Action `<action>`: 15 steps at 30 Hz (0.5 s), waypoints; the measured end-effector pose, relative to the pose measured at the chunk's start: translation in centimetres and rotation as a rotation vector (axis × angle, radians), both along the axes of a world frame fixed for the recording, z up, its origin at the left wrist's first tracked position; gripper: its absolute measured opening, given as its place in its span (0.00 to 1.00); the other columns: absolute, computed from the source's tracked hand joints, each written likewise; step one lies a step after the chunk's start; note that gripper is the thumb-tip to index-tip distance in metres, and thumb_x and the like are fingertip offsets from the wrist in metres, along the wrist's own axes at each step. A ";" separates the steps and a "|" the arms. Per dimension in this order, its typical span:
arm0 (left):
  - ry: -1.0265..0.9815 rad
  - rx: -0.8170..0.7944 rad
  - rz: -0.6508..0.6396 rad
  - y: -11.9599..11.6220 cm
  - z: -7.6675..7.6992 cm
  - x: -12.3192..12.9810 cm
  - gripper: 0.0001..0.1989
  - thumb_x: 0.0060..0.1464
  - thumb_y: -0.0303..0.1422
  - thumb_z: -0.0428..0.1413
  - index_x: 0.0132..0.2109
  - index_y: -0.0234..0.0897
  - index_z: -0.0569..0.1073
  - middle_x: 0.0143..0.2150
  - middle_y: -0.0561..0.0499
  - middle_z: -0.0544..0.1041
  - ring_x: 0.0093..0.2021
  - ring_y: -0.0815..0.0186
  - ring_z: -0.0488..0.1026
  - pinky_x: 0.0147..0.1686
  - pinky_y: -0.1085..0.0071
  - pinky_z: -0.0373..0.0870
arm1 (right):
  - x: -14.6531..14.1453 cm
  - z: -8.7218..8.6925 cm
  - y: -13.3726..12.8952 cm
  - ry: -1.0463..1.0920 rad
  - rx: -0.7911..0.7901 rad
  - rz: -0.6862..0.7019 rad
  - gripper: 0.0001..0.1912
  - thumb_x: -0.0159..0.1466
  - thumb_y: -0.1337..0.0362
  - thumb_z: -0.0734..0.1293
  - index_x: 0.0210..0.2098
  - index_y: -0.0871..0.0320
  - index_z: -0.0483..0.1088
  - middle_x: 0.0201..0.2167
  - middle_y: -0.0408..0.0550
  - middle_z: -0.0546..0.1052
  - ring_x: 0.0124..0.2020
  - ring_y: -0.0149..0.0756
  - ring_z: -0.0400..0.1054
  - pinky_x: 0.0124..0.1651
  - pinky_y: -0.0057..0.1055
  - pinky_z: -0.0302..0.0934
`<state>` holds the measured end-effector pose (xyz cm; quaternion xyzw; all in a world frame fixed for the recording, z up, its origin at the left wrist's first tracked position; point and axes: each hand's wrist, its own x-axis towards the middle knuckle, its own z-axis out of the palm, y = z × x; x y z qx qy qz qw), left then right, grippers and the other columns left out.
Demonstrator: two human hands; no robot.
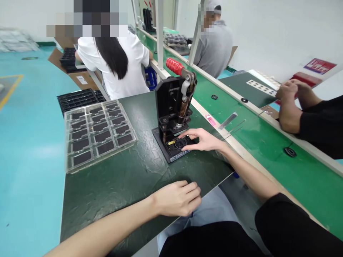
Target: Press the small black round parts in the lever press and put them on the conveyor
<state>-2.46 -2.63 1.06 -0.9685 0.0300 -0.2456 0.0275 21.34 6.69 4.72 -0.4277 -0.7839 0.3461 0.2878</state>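
Note:
My right hand [202, 139] reaches into the base of a black toggle press [175, 107] with a red handle. Its thumb and fingers pinch the sides of a small black part [181, 143] lying in the press's nest. A thin looped wire and a yellow tab [171, 142] show at that part. My left hand [178, 198] rests palm down at the near edge of the dark green table [134, 185], its fingers curled closed. Nothing shows in it, though the palm side is hidden.
Left of the press lies a clear tray [100, 134] with black pieces in its pockets. On the right runs a green conveyor belt [257, 132] carrying small black parts [290, 151]. Several co-workers sit nearby; one person's clasped hands [291, 89] are across the belt.

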 end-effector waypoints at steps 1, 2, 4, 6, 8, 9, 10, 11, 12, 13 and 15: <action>-0.007 -0.007 -0.002 0.0 0.0 0.0 0.11 0.69 0.26 0.50 0.40 0.32 0.76 0.42 0.44 0.79 0.45 0.62 0.76 0.37 0.69 0.70 | 0.0 -0.1 0.0 0.003 -0.007 0.006 0.25 0.58 0.49 0.78 0.49 0.58 0.80 0.29 0.41 0.77 0.27 0.28 0.63 0.32 0.26 0.61; -0.007 -0.012 -0.004 0.0 0.0 0.0 0.11 0.69 0.26 0.50 0.40 0.32 0.76 0.42 0.44 0.79 0.45 0.62 0.76 0.37 0.69 0.70 | 0.0 -0.1 0.0 0.008 -0.012 0.012 0.25 0.59 0.50 0.78 0.49 0.59 0.80 0.27 0.39 0.75 0.25 0.27 0.61 0.30 0.25 0.60; 0.010 -0.010 -0.002 0.0 0.0 0.0 0.11 0.69 0.26 0.50 0.41 0.32 0.77 0.43 0.43 0.80 0.45 0.62 0.76 0.38 0.69 0.71 | -0.1 -0.3 0.1 0.036 -0.024 0.021 0.24 0.59 0.52 0.79 0.49 0.59 0.79 0.24 0.36 0.72 0.23 0.25 0.58 0.29 0.25 0.59; 0.029 -0.006 0.005 0.0 0.0 -0.1 0.11 0.69 0.26 0.50 0.42 0.32 0.77 0.43 0.43 0.80 0.46 0.62 0.76 0.39 0.69 0.71 | -0.3 -0.6 0.1 0.094 -0.038 0.025 0.26 0.58 0.52 0.79 0.51 0.59 0.78 0.26 0.37 0.73 0.24 0.27 0.62 0.31 0.26 0.63; 0.033 -0.010 0.003 0.0 0.0 -0.1 0.10 0.69 0.26 0.50 0.42 0.32 0.77 0.44 0.43 0.80 0.46 0.62 0.76 0.39 0.69 0.71 | -0.5 -0.9 0.1 0.162 -0.039 0.010 0.29 0.56 0.50 0.80 0.52 0.58 0.77 0.29 0.39 0.75 0.28 0.30 0.68 0.34 0.28 0.67; 0.031 -0.014 0.001 0.0 0.0 -0.1 0.10 0.69 0.26 0.50 0.42 0.32 0.76 0.44 0.43 0.80 0.46 0.62 0.76 0.39 0.69 0.71 | -0.5 -1.0 0.0 0.185 -0.034 -0.006 0.31 0.54 0.49 0.80 0.52 0.58 0.77 0.29 0.40 0.76 0.29 0.31 0.69 0.34 0.29 0.68; 0.029 -0.017 -0.001 0.0 0.0 -0.1 0.10 0.69 0.26 0.50 0.42 0.32 0.76 0.44 0.43 0.80 0.46 0.62 0.76 0.39 0.69 0.70 | -0.5 -1.2 -0.1 0.194 -0.026 -0.028 0.31 0.54 0.48 0.80 0.51 0.58 0.77 0.28 0.40 0.75 0.28 0.31 0.69 0.33 0.29 0.67; 0.026 -0.021 -0.002 0.0 0.0 -0.1 0.10 0.69 0.26 0.50 0.42 0.31 0.76 0.43 0.43 0.80 0.46 0.62 0.76 0.39 0.69 0.70 | -0.5 -1.3 -0.3 0.191 -0.012 -0.061 0.30 0.54 0.47 0.80 0.49 0.58 0.78 0.26 0.39 0.74 0.26 0.31 0.67 0.31 0.29 0.65; 0.025 -0.025 -0.002 0.0 0.0 -0.1 0.10 0.69 0.26 0.50 0.42 0.31 0.76 0.43 0.43 0.80 0.46 0.62 0.76 0.39 0.69 0.70 | -0.4 -1.3 -0.5 0.185 0.012 -0.115 0.27 0.56 0.46 0.79 0.47 0.58 0.79 0.23 0.38 0.72 0.23 0.29 0.64 0.28 0.28 0.62; 0.026 -0.030 -0.001 0.0 0.0 0.0 0.10 0.69 0.26 0.50 0.42 0.31 0.76 0.43 0.43 0.80 0.46 0.62 0.76 0.39 0.69 0.71 | -0.2 -1.2 -0.8 0.182 0.053 -0.193 0.24 0.59 0.45 0.77 0.43 0.59 0.80 0.20 0.38 0.69 0.21 0.28 0.60 0.26 0.28 0.58; 0.026 -0.038 0.009 0.0 -0.1 0.1 0.10 0.69 0.26 0.50 0.41 0.32 0.76 0.43 0.44 0.80 0.45 0.62 0.76 0.39 0.69 0.71 | 0.2 -0.3 -1.3 0.194 0.200 -0.410 0.23 0.66 0.43 0.70 0.35 0.58 0.79 0.17 0.38 0.65 0.18 0.26 0.52 0.22 0.29 0.50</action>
